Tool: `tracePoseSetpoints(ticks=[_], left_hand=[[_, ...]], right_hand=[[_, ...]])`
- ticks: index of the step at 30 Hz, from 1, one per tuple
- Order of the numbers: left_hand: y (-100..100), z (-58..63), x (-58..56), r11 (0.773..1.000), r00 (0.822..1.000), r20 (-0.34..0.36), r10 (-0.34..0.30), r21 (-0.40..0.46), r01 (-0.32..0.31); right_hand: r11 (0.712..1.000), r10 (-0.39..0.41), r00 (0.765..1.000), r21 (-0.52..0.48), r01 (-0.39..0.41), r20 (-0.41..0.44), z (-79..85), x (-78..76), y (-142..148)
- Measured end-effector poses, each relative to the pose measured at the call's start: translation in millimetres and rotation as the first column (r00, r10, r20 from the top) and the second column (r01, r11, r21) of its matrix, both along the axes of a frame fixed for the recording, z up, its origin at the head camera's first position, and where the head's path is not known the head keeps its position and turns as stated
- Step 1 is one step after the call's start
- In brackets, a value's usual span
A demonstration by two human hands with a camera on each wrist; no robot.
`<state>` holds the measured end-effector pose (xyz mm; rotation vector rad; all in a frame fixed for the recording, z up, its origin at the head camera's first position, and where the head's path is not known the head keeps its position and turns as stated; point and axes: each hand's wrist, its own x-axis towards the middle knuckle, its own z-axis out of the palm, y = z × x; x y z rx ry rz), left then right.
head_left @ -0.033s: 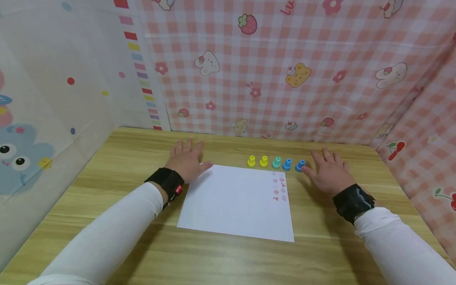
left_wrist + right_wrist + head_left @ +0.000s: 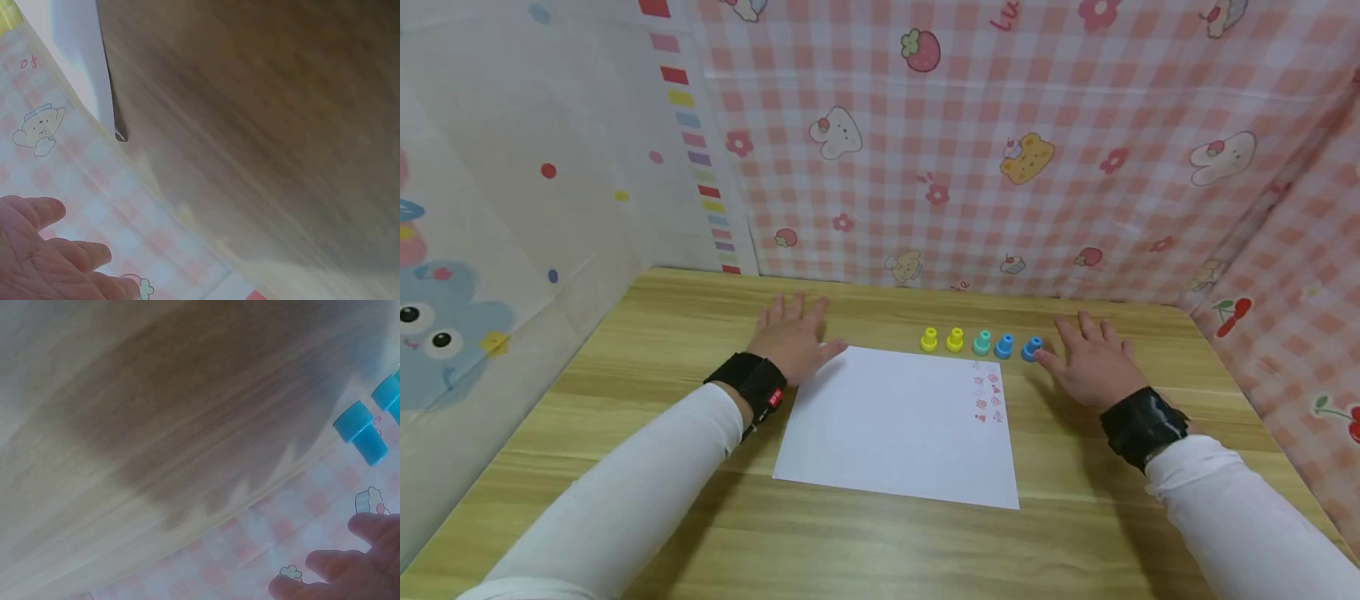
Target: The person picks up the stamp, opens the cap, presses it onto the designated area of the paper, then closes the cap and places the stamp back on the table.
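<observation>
A white sheet of paper (image 2: 895,425) lies on the wooden table, with small pink stamped prints (image 2: 988,393) near its upper right corner. Along its far edge stand small stamps in a row: two yellow ones (image 2: 942,340), a teal one (image 2: 982,342) and two blue ones, the left (image 2: 1003,347) and the right (image 2: 1032,349). My left hand (image 2: 790,342) is at the paper's upper left corner, fingers spread, thumb over the corner. To the right of the row, my right hand (image 2: 1093,364) has its fingers spread, its thumb tip close by the right blue stamp. Both hands hold nothing.
A pink checked cloth (image 2: 865,183) with cartoon prints hangs at the table's back edge and continues on the right side. A pale printed cloth (image 2: 512,225) covers the left side. The bare wooden table (image 2: 865,550) extends in front of the paper.
</observation>
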<state>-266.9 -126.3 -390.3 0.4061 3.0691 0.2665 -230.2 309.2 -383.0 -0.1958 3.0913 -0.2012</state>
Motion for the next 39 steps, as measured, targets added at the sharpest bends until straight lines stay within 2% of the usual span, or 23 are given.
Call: tracePoseSetpoints(ticks=[9, 17, 29, 35, 39], left_hand=[[-2, 0.5, 3.8, 1.000, 1.000, -0.002, 0.003, 0.010, -0.003], [-1, 1.7, 5.5, 0.999, 1.000, -0.008, 0.007, 0.037, -0.007], [15, 10.3, 12.0, 0.989, 1.000, 0.011, 0.011, 0.148, -0.013], [19, 8.5, 14.2, 0.985, 1.000, 0.014, 0.022, 0.168, -0.024], [24, 6.9, 17.0, 0.973, 1.000, -0.006, 0.024, 0.229, -0.022]], right_hand=[[0.998, 0.053, 0.996, -0.026, -0.055, -0.069, -0.6, -0.4, 0], [0.985, 0.144, 0.974, -0.069, -0.157, -0.174, 2.2, -8.0, -8], [0.989, 0.093, 0.991, -0.102, -0.103, -0.096, 4.2, -18.1, -17], [0.989, 0.097, 0.991, -0.104, -0.106, -0.091, -0.3, -22.7, -18], [0.988, 0.103, 0.990, -0.105, -0.113, -0.096, -3.3, -26.0, -17]])
